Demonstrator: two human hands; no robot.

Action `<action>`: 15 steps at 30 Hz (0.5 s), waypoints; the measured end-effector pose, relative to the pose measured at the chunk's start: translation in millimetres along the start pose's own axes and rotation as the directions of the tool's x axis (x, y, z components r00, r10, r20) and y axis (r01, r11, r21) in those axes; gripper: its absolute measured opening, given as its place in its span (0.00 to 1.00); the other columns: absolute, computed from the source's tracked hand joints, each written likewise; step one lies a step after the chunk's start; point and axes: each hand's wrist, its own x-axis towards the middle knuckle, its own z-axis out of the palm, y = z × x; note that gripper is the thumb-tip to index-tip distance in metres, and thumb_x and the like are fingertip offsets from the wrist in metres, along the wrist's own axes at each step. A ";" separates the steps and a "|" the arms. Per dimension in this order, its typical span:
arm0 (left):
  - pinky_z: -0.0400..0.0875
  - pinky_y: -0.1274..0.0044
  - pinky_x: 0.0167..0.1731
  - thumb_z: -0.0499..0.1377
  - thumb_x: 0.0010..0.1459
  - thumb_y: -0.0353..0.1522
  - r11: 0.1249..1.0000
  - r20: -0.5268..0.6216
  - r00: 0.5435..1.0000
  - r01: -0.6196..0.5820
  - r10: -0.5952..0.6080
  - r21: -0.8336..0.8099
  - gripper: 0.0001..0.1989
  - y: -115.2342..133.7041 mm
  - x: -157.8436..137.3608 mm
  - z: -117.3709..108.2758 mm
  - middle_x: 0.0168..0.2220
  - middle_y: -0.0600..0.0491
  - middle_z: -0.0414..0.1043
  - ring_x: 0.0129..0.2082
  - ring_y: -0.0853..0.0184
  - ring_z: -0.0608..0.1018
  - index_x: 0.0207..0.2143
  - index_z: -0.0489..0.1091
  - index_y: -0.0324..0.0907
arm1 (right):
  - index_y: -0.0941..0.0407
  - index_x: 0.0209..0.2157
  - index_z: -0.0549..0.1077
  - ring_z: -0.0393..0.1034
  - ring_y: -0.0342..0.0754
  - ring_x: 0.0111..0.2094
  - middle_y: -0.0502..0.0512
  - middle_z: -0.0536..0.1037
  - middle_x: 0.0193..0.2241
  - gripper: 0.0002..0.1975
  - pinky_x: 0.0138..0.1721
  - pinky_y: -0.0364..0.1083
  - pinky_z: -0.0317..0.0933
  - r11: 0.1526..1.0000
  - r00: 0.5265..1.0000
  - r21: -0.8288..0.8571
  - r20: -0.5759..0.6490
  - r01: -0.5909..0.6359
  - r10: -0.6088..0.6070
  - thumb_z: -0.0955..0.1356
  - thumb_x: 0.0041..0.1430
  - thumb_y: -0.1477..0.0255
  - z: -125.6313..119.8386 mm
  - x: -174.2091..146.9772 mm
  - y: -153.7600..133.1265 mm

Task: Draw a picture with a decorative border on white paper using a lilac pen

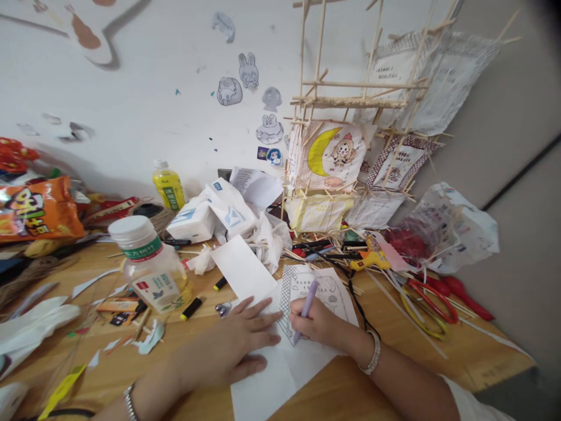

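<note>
My right hand grips a purple pen, its tip down on the left side of a drawn sheet. That sheet carries a crosshatched border, written characters and outlined pictures, partly covered by my hand. Fingers spread, my left hand lies flat on the white paper beneath and beside the drawing. A blank white sheet rests just beyond my left fingertips. Close to the left hand are a black marker cap with a yellow end and a small shiny purple object.
A stick frame hung with drawn paper panels stands at the back right. A bottle with a white cap is left of my hands. Tissue packs, a yellow glue gun, orange-handled scissors and paper scraps clutter the wooden table.
</note>
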 end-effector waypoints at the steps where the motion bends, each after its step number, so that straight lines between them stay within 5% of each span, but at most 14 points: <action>1: 0.44 0.54 0.61 0.55 0.63 0.35 1.000 0.014 1.000 0.008 -0.008 0.010 0.20 0.5 0.1 -0.3 0.65 0.51 0.53 0.65 0.52 0.49 0.57 0.62 0.50 | 0.55 0.18 0.52 0.52 0.40 0.22 0.43 0.55 0.18 0.14 0.24 0.41 0.48 1.000 1.000 -0.010 0.001 0.001 -0.001 0.61 0.53 0.77 -0.2 -0.1 -0.2; 6: 0.44 0.51 0.60 0.55 0.64 0.35 0.999 0.068 0.997 0.032 -0.034 0.027 0.20 1.8 1.1 -1.8 0.65 0.51 0.51 0.65 0.50 0.47 0.58 0.62 0.50 | 0.55 0.17 0.51 0.50 0.39 0.20 0.43 0.53 0.16 0.15 0.22 0.40 0.46 0.999 1.000 -0.036 0.025 0.007 -0.006 0.61 0.51 0.78 -0.8 -0.2 2.5; 15: 0.45 0.54 0.61 0.56 0.62 0.35 1.000 -0.007 1.000 -0.002 0.002 -0.014 0.20 0.6 0.8 -1.8 0.64 0.51 0.54 0.65 0.52 0.50 0.57 0.63 0.50 | 0.55 0.17 0.54 0.52 0.38 0.19 0.43 0.54 0.16 0.13 0.21 0.39 0.48 0.998 0.999 0.041 0.005 -0.041 0.041 0.61 0.51 0.77 -0.7 -0.8 4.1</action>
